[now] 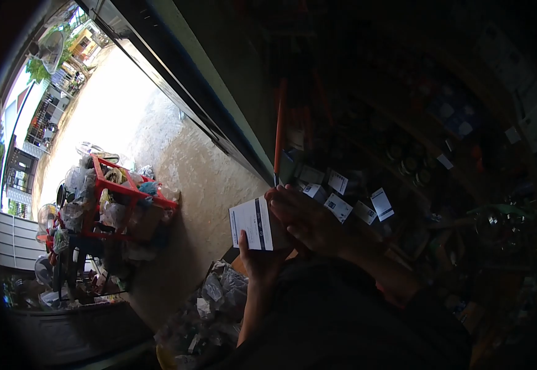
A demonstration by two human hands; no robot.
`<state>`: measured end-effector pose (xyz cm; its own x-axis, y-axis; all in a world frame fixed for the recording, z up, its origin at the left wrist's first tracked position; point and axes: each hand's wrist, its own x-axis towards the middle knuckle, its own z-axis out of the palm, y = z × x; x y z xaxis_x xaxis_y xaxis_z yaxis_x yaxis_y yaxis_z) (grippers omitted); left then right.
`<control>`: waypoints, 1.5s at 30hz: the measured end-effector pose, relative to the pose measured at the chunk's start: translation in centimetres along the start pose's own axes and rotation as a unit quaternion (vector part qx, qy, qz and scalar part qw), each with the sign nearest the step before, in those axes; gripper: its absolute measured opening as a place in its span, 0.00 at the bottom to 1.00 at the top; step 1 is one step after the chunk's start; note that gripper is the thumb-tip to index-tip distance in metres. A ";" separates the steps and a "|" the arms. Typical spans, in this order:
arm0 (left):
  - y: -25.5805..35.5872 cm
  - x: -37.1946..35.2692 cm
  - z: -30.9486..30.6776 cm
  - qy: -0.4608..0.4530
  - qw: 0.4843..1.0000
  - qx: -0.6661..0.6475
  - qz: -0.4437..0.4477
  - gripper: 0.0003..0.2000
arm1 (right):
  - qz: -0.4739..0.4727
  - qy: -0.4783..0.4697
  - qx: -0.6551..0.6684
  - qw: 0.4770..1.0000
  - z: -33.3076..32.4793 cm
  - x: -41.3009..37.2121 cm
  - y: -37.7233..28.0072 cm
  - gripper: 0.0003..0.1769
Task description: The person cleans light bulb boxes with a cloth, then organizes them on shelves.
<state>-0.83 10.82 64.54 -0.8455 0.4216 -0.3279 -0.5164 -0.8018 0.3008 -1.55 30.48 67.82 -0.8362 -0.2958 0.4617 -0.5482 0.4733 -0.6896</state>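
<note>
A small white box (250,223) with printed text and a dark band faces the light in the middle of the view. My left hand (262,262) grips it from below, the thumb lying across its printed face. My right hand (308,221) is in shadow at the box's right side, fingers stretched out and close together. It seems to lie flat against the box, though the dark hides the exact contact. Beyond my right hand are several white boxes or cards, among them one with dark print (338,208) and another farther right (381,205).
An orange pole (279,126) stands just past my hands, near the door edge (219,120). A red rack (111,185) heaped with plastic bags is on the left, on the concrete floor (188,172). Clear plastic bags (219,293) lie below my left hand. Dark, cluttered shelves fill the right.
</note>
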 end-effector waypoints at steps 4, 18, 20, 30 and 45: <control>0.0 -0.5 -2.1 0.054 0.994 0.051 0.082 0.33 | 0.172 0.159 0.204 0.950 -0.7 0.1 1.8 0.26; -1.6 2.0 -0.7 0.040 0.993 -0.106 -0.045 0.33 | 0.103 0.125 -0.027 0.987 -0.9 -2.8 -3.1 0.28; -1.8 2.9 -1.4 0.007 0.987 -0.142 -0.079 0.33 | 0.111 0.085 -0.036 0.990 -0.5 -3.6 -3.5 0.28; -2.1 5.9 -1.1 0.062 0.990 -0.125 -0.016 0.39 | 0.479 0.352 0.422 0.684 -3.7 -9.7 -3.6 0.26; -7.9 5.3 3.7 0.057 0.945 0.267 0.179 0.37 | 0.221 0.281 0.326 0.876 -7.2 -4.1 -1.8 0.37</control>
<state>-1.68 20.93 63.72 -0.9744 0.0913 -0.2054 -0.2216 -0.5435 0.8096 2.98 36.81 71.23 -0.9301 0.3371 0.1456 -0.2184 -0.1890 -0.9574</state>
